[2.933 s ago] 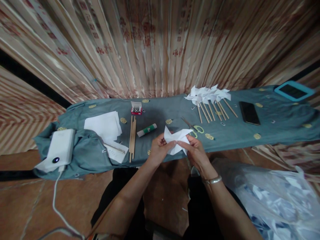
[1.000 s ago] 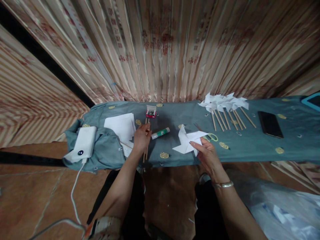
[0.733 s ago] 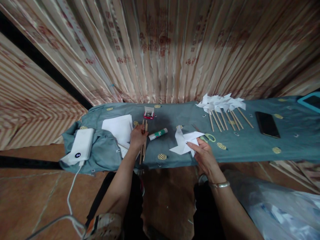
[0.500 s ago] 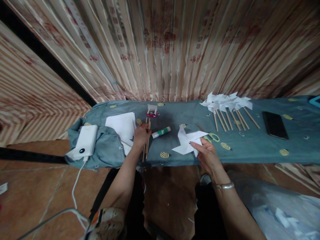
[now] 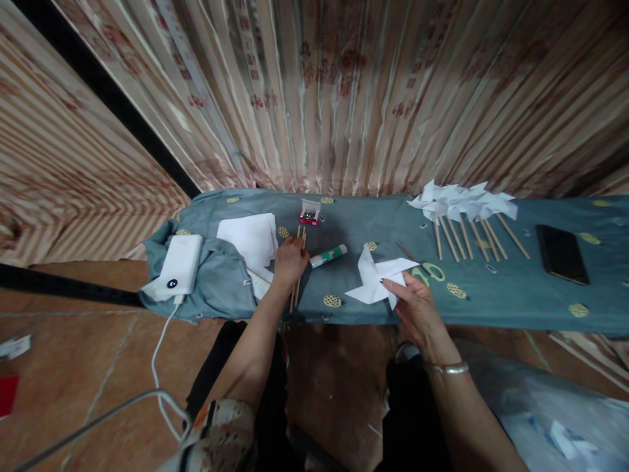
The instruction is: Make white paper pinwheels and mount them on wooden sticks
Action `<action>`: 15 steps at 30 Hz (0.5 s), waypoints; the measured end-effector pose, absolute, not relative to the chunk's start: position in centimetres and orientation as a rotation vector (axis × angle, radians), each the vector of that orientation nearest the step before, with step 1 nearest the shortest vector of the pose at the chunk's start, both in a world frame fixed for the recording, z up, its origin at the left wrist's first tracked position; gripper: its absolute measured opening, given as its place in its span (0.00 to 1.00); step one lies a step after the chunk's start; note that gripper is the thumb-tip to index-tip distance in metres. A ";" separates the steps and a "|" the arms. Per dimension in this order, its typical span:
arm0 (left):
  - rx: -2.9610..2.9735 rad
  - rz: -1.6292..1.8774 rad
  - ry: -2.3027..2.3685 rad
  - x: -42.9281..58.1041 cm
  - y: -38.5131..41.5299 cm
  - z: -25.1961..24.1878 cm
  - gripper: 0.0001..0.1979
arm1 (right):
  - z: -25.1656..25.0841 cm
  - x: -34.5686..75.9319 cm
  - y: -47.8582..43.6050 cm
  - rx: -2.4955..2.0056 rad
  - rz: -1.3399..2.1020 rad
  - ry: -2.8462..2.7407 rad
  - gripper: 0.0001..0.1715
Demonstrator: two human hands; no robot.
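My right hand (image 5: 417,303) pinches a folded white paper pinwheel (image 5: 372,282) near its centre, thumb on top. My left hand (image 5: 291,261) is closed over thin wooden sticks (image 5: 297,293) lying on the cloth, fingertips around a stick; the exact grip is partly hidden. A green and white glue stick (image 5: 328,255) lies just right of that hand. Beyond it stands an open small red box (image 5: 309,214) of metal pins. White paper sheets (image 5: 250,239) lie to the left. Scissors with light green handles (image 5: 432,271) rest behind the held pinwheel.
Several finished pinwheels on sticks (image 5: 462,202) lie at the back right, beside a black phone (image 5: 561,254). A white power bank (image 5: 183,264) with a cable sits at the left end of the cloth-covered table (image 5: 354,314). A curtain (image 5: 334,131) hangs behind.
The view has shifted, so the table items appear farther right. My left hand stays at the wooden sticks, and my right hand still holds the pinwheel.
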State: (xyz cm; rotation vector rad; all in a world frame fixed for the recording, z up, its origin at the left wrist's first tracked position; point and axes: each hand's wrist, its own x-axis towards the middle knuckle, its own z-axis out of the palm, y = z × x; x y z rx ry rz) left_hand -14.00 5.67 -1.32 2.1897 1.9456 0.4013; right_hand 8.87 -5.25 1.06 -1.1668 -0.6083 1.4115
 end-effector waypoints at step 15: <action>2.166 0.396 1.979 -14.4 5.9 -1.4 0.12 | 1.1 8.8 -5.2 -1.137 1.422 -0.597 0.20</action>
